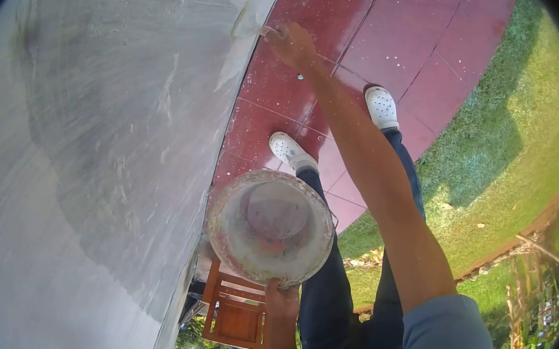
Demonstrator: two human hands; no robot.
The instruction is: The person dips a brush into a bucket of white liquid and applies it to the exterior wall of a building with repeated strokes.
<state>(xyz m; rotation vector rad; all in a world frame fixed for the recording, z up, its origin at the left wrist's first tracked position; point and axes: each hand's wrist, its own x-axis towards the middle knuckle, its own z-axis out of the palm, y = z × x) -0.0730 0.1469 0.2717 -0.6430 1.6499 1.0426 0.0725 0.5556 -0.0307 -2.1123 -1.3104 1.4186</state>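
My left hand (pixel 282 299) grips the rim of a round bucket (pixel 226 234) at its near side. The bucket is crusted with pale, dried splashes, and whitish material shows in its bottom. Up ahead, my right hand (pixel 293 45) is closed around a small hand tool with a pale handle (pixel 268 31). The tool's head is against the wall (pixel 127 123); its exact kind cannot be made out. Grey and whitish smears cover the wall, with a lighter patch around the tool.
Red floor tiles (pixel 393 22) with white specks run along the wall. My white clogs (pixel 380 107) stand on them. Grass (pixel 484 136) borders the tiles at right. A wooden chair (pixel 239 318) is below the bucket, and plants (pixel 539 314) grow at lower right.
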